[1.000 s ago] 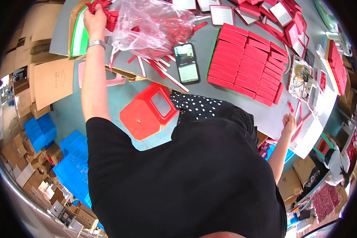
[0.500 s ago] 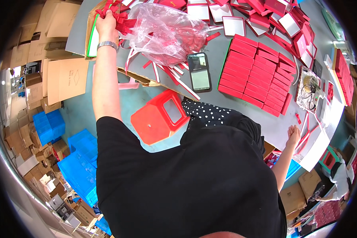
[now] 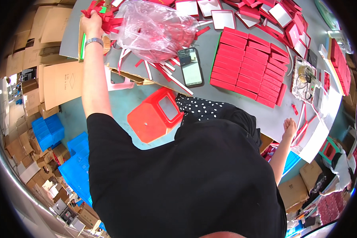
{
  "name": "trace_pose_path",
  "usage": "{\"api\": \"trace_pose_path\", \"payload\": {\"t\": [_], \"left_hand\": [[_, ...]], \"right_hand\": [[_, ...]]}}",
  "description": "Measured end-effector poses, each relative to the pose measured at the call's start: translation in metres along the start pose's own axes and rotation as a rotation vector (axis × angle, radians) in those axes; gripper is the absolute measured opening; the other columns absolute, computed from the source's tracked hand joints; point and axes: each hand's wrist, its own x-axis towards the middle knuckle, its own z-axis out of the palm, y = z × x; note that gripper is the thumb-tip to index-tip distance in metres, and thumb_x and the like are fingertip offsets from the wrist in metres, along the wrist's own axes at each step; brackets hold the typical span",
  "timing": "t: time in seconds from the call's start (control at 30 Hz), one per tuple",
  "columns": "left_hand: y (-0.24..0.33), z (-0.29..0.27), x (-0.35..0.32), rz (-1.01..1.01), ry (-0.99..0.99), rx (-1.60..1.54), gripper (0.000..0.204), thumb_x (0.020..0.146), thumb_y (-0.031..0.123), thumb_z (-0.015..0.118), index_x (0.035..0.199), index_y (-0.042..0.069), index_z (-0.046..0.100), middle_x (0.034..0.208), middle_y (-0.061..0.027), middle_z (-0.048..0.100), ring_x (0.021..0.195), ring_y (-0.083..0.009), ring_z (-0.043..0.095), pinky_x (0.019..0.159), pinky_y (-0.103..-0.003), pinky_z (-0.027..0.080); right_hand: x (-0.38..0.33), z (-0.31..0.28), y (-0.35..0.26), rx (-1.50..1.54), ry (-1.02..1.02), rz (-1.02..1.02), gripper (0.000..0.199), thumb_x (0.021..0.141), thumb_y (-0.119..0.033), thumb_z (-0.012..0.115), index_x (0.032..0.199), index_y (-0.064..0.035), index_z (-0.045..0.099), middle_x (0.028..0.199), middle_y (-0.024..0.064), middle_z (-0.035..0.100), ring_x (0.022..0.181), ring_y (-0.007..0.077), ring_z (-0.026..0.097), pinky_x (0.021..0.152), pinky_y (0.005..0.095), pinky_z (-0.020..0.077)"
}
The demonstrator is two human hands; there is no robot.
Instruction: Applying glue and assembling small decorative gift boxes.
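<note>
My left hand (image 3: 92, 24) is stretched to the far left edge of the table, its fingers closed on a bunch of red ribbon pieces (image 3: 109, 22). Below the hand, the green-edged side of a cardboard box (image 3: 83, 47) shows, mostly covered by my wrist and the ribbon. Right beside the bunch lies a clear plastic bag (image 3: 154, 33) with red pieces inside. My right hand (image 3: 290, 127) rests at the right edge of the table, fingers curled in; whatever they hold, if anything, is hidden. Red and white strips (image 3: 304, 133) lie next to it.
Stacked red boxes (image 3: 246, 67) stand in rows mid-table, with a phone (image 3: 191, 67) to their left. Open red and white box parts (image 3: 223, 20) pile up behind. A red stool (image 3: 154, 117) stands below the table edge. Blue crates (image 3: 47, 131) and cartons (image 3: 61, 85) are at left.
The whole view has shifted, so the scene sits a little farther left. My left hand has moved slightly left with the red ribbon. My right hand stays by the table edge, fingers curled.
</note>
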Motion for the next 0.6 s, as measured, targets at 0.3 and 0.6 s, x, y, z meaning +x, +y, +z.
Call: {"api": "trace_pose_path", "payload": {"t": [0.3, 0.6], "left_hand": [[-0.002, 0.005, 0.022, 0.024, 0.126, 0.175, 0.035, 0.080, 0.026, 0.061, 0.096, -0.006, 0.061, 0.094, -0.0233, 0.065, 0.090, -0.0342, 0.064, 0.079, -0.040, 0.049], [0.050, -0.016, -0.016, -0.324, -0.040, -0.307, 0.025, 0.091, 0.016, 0.054, 0.106, -0.005, 0.057, 0.096, -0.0154, 0.064, 0.081, -0.0245, 0.065, 0.069, -0.038, 0.053]], "right_hand": [[0.017, -0.018, 0.022, 0.026, -0.026, 0.023, 0.030, 0.087, -0.024, 0.061, 0.109, -0.0035, 0.056, 0.097, 0.0110, 0.064, 0.086, 0.0206, 0.064, 0.074, 0.0290, 0.0521], [0.020, -0.025, 0.039, 0.053, -0.032, 0.027, 0.026, 0.086, -0.026, 0.062, 0.104, -0.0070, 0.059, 0.089, 0.0046, 0.065, 0.080, 0.0136, 0.064, 0.070, 0.0240, 0.0516]]}}
